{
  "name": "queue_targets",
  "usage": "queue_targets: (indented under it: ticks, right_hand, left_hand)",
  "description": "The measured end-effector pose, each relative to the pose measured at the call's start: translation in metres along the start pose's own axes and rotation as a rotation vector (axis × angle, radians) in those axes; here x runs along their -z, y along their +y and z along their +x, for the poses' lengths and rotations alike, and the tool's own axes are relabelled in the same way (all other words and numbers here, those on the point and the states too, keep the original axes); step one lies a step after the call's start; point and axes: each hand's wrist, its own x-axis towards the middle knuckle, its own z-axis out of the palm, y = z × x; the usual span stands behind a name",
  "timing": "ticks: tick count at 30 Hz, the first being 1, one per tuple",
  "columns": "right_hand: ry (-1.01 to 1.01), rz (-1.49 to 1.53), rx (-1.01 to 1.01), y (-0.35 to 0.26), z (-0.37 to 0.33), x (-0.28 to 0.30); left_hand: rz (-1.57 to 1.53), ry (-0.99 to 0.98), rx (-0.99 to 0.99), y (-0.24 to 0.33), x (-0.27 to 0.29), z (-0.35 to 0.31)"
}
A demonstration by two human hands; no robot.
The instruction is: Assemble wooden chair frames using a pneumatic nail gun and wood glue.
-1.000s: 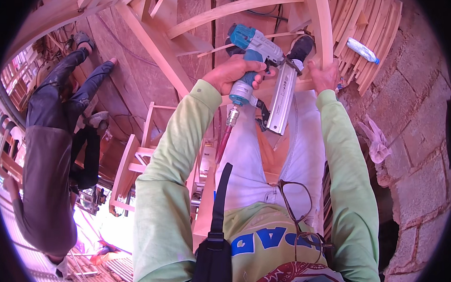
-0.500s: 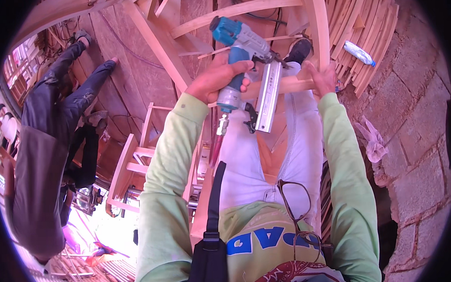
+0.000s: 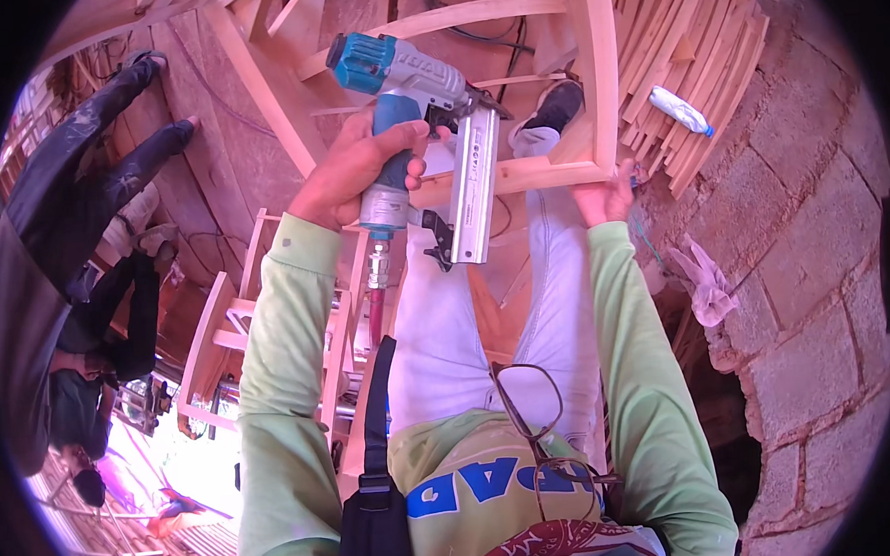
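Observation:
My left hand (image 3: 348, 169) is wrapped round the blue handle of a pneumatic nail gun (image 3: 418, 68), lifted over my lap with its long silver magazine (image 3: 474, 184) pointing toward me. A red air hose (image 3: 377, 315) runs down from the fitting under the handle. Across my legs lies a pale wooden frame (image 3: 602, 72) with curved and straight bars; the gun covers part of its near bar (image 3: 530, 176). At the near right corner of that frame, my right hand (image 3: 604, 196) grips the wood from below, some fingers hidden behind it.
Curved wood strips (image 3: 687, 54) are stacked at the far right, a plastic bottle (image 3: 681, 111) on them. A rough block wall (image 3: 797, 266) bounds the right. Another wooden frame (image 3: 212, 345) stands at left, near a person in dark clothes (image 3: 42, 233) and a second person (image 3: 82, 418).
The nail gun has moved left, away from the frame's right corner. My right hand has slid from the corner's side to just beneath it. The whole view has shifted slightly.

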Motion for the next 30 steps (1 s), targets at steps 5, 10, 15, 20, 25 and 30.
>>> queue_targets:
  ticks: [5,10,15,20,25,30]
  right_hand:
    - [0.076,0.035,0.058,0.021,-0.009,-0.011]
    - [0.104,0.008,0.080,0.019,-0.007,-0.002]
    - [0.119,0.004,0.074,0.013,-0.009,-0.003]
    - [0.028,-0.371,-0.025,-0.030,-0.003,-0.021]
    - [0.218,-1.019,0.232,-0.073,0.033,-0.067]
    - [0.172,-1.164,0.011,-0.067,0.042,-0.109]
  left_hand:
    - [-0.034,-0.039,0.004,-0.001,-0.011,0.007]
    - [0.025,0.016,0.045,0.000,-0.019,0.007]
    - [0.004,-0.034,0.011,-0.006,-0.022,0.013]
    - [-0.057,-0.024,-0.017,-0.021,-0.025,0.023]
    - [-0.212,-0.091,-0.052,-0.041,-0.033,0.044]
    - [-0.303,-0.131,0.012,-0.048,-0.034,0.057]
